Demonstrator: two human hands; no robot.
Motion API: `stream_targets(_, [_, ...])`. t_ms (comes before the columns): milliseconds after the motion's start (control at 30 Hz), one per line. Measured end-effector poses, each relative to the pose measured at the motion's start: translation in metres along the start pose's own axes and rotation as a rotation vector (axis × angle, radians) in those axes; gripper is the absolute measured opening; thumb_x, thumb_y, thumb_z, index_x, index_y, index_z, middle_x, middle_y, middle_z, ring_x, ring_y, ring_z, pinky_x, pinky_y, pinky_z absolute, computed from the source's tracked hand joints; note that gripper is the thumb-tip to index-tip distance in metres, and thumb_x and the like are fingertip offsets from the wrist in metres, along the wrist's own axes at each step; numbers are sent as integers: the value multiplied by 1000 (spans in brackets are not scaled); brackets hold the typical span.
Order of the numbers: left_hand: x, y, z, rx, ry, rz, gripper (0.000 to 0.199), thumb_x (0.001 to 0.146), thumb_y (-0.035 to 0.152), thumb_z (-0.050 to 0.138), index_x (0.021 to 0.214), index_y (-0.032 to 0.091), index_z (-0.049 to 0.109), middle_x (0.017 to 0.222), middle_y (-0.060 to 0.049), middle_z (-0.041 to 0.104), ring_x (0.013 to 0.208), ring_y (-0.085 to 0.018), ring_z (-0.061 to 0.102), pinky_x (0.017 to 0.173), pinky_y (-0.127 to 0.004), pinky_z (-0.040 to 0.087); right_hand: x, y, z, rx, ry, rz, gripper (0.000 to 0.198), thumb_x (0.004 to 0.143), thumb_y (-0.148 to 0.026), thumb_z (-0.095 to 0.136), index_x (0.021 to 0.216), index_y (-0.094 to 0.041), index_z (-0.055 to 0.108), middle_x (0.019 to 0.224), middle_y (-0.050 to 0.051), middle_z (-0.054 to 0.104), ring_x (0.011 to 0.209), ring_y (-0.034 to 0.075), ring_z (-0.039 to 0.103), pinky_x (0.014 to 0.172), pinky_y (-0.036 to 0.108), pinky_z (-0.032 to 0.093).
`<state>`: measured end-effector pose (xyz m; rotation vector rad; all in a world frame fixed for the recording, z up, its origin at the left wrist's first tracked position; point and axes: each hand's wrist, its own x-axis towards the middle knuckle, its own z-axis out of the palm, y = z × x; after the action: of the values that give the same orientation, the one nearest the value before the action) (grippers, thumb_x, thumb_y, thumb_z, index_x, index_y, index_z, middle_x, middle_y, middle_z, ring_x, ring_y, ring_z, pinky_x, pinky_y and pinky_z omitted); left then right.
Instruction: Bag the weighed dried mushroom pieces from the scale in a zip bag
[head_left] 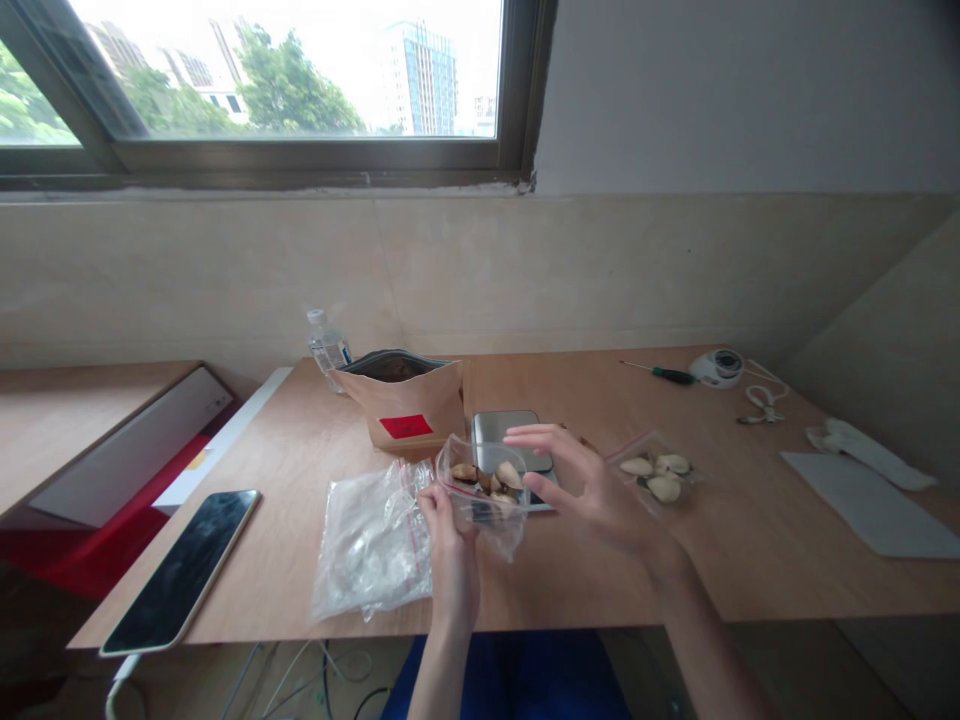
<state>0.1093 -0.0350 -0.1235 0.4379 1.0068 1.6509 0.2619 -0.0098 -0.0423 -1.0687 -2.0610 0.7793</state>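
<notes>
My left hand [451, 550] is closed on the near left side of a clear zip bag [504, 532], whose mouth gapes upward. Several brown and cream chunks [491, 482] show inside; their exact kind is unclear. My right hand [581, 485] hovers at the bag's right side, fingers apart and holding nothing. Behind the bag is a small silver scale [501, 428], partly hidden by the bag and my right hand. A stack of clear zip bags [371, 545] lies left of my left hand. Beyond it stands an open kraft paper pouch [412, 402] with a red label.
Another clear bag with several pale pieces [664, 488] lies to the right. A phone [184, 570] with a cable rests at the left edge. A water bottle [328, 345], a screwdriver [673, 376], a white camera [718, 368] and a grey sheet [874, 500] are farther out.
</notes>
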Motion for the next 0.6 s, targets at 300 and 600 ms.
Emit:
stream_targets(300, [-1, -1, 1, -24, -5, -20, 34, 80, 52, 57, 92, 23, 42, 96, -1, 53, 84, -13, 56, 66, -23, 48, -20, 22, 38, 91, 74, 301, 53, 81, -41, 59, 131, -30, 45, 124, 6, 60, 113, 25, 57, 93, 39, 48])
stream_targets(600, [3, -10, -7, 215, 111, 122, 49, 77, 43, 65, 115, 25, 39, 128, -7, 46, 119, -20, 47, 94, -31, 42, -26, 28, 35, 373, 127, 269, 37, 90, -42, 48, 118, -24, 62, 124, 5, 62, 116, 23, 56, 95, 37, 48])
